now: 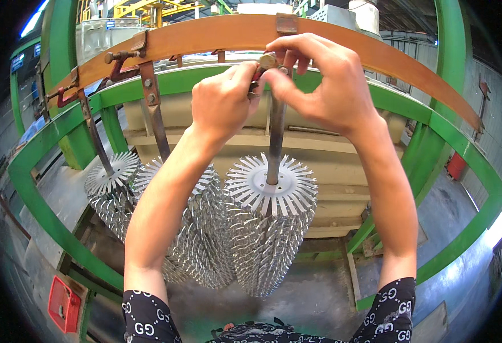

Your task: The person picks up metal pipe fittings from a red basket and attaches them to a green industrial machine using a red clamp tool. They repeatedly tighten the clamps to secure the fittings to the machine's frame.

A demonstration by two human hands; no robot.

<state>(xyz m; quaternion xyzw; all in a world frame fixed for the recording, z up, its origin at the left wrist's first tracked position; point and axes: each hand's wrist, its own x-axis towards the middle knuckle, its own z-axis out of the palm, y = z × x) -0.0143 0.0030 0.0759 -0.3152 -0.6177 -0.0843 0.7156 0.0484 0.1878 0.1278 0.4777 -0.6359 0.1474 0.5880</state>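
Observation:
Ahead of me, a steel hanger rod [276, 134] hangs from a long copper-coloured bar [216, 35]. It carries a rack [271, 228] densely loaded with small shiny metal parts below a slotted round disc [268, 182]. At the rod's top, my left hand [222, 100] is closed around a screw clamp, mostly hidden by the fingers. The clamp's round screw end [267, 60] shows between my hands. My right hand [328, 86] curls thumb and forefinger around that screw end, its other fingers bent behind the rod.
Two more loaded racks [111, 177] hang to the left, held by red screw clamps [126, 68]. A green frame [182, 81] surrounds the work, with pale panels [342, 171] behind. At lower left sits a red tray [63, 303]; a red container [455, 166] stands far right.

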